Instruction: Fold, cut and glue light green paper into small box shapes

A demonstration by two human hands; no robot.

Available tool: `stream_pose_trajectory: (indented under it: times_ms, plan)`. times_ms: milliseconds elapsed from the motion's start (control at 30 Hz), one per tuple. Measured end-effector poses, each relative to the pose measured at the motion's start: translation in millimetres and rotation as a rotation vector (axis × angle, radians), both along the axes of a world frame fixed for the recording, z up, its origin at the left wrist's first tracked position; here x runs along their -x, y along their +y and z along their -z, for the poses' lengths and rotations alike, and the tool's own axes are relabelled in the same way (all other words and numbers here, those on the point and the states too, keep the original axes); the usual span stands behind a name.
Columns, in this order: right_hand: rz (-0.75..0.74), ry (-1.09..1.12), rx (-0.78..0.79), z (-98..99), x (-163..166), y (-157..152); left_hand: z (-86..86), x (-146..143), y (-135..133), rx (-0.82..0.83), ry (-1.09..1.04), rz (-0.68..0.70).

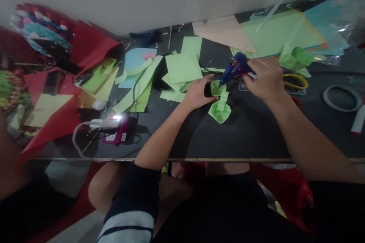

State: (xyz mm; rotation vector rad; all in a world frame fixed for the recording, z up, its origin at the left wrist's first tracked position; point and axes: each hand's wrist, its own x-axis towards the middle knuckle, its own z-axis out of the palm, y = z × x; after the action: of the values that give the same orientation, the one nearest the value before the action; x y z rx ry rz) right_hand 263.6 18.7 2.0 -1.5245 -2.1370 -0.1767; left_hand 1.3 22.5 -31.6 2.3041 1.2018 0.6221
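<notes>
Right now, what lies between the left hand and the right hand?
In the head view, the folded green paper and the blue glue gun lie between left hand and right hand.

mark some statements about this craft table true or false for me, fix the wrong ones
1. The right hand holds a blue glue gun. True.
2. The left hand grips the grey ring. False: it holds the folded green paper piece; the grey ring lies toward the table's right end.
3. The glue gun's nozzle points down at the folded green paper piece. True.
4. The magenta power block is right of the right hand. False: the magenta power block sits to the left of the left hand.
5. Loose green sheets lie beyond the left hand. True.
</notes>
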Motion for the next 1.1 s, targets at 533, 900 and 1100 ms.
stream_pose_trajectory:
  times_ms: [533,900,1100]
  plan:
    - [-0.008,0.088,0.063,-5.2,-0.8,0.0,-2.9,-1.3,0.1,0.031,0.020,-0.006]
    - [-0.024,0.099,0.071,-6.9,-5.3,0.8,-2.2,-2.9,0.3,0.030,0.007,-0.007]
    - [-0.008,0.096,0.080,-9.5,-2.6,-0.5,-2.8,-2.2,0.2,0.055,0.023,-0.008]
